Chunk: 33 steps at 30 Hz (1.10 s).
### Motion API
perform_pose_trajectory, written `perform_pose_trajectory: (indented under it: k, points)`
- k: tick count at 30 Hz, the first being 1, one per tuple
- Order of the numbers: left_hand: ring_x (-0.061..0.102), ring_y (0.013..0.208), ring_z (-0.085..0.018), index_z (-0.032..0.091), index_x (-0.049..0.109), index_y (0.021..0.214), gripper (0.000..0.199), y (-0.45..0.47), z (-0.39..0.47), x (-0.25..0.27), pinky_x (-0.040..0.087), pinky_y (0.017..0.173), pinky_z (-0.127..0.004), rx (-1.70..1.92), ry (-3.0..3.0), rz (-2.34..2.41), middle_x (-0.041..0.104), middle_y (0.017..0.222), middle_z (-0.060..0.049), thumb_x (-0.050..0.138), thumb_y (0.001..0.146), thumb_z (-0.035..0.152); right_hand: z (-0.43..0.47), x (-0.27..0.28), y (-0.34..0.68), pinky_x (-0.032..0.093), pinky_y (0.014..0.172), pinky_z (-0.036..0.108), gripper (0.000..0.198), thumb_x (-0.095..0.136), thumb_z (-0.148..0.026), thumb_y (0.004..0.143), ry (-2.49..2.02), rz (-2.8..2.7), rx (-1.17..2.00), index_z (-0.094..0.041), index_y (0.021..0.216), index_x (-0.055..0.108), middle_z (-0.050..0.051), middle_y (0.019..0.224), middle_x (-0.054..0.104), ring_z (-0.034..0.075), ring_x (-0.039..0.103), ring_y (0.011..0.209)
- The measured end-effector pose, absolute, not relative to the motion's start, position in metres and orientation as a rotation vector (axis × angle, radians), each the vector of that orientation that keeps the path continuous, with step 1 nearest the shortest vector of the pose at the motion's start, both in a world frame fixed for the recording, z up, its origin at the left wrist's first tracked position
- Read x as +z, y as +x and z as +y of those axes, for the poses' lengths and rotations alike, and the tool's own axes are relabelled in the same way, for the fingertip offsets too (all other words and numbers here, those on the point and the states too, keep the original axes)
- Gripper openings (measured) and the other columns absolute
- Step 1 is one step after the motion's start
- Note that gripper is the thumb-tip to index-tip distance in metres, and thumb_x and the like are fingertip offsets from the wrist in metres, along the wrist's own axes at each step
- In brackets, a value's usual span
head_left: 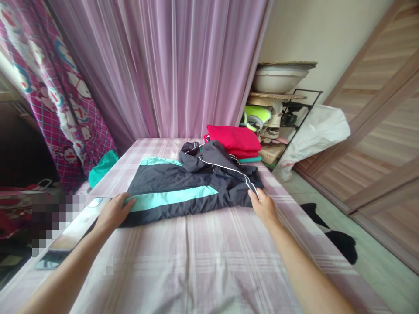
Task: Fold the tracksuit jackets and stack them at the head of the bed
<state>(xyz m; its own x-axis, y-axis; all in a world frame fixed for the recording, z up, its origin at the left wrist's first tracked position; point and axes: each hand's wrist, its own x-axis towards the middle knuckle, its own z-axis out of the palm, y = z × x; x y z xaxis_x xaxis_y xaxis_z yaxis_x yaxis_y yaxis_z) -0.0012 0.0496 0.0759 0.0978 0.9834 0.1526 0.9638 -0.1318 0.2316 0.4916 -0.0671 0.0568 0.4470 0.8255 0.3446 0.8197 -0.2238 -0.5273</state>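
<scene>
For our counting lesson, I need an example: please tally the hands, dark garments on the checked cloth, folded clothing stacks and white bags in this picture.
Hands: 2 (left hand, right hand)
Dark garment: 1
Folded stack: 1
White bag: 1
Total: 5

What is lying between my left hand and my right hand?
A dark garment with mint panels; in the head view it stretches from your left hand across to your right hand.
</scene>
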Motion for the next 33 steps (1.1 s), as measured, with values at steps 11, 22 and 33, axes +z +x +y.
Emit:
perform_pose_trajectory:
  k: [11, 22, 33]
  points:
    - [0.066, 0.070, -0.023, 0.024, 0.066, 0.089, 0.044, -0.001, 0.045, 0.062, 0.044, 0.063, -0.027, 0.299, 2.278, 1.888, 0.071, 0.075, -0.003, 0.044, 0.076, 0.060, -0.133, 0.048, 0.509, 0.042, 0.060, 0.029, 0.036, 0.053, -0.031, 0.078, -2.470, -1.493, 0.133, -0.026, 0.112, 0.065, 0.006, 0.087, 0.075, 0.024, 0.069, 0.074]
    - [0.070, 0.077, -0.025, 0.022, 0.066, 0.095, 0.042, 0.000, 0.047, 0.058, 0.047, 0.067, -0.028, 0.253, 2.309, 1.908, 0.074, 0.085, -0.006, 0.043, 0.081, 0.055, -0.024, 0.125, 0.482, 0.049, 0.067, 0.032, 0.063, 0.059, -0.043, 0.084, -2.272, -1.497, 0.183, -0.019, 0.141, 0.046, 0.008, 0.085, 0.076, 0.023, 0.070, 0.073]
    - [0.069, 0.077, -0.023, 0.024, 0.066, 0.101, 0.045, 0.001, 0.037, 0.060, 0.048, 0.067, -0.026, 0.381, 2.131, 2.029, 0.072, 0.082, -0.003, 0.045, 0.080, 0.058, 0.067, 0.136, 0.474, 0.048, 0.090, 0.034, 0.039, 0.041, -0.039, 0.095, -1.961, -1.399, -0.033, -0.017, 0.115, 0.065, 0.014, 0.112, 0.070, 0.024, 0.064, 0.106]
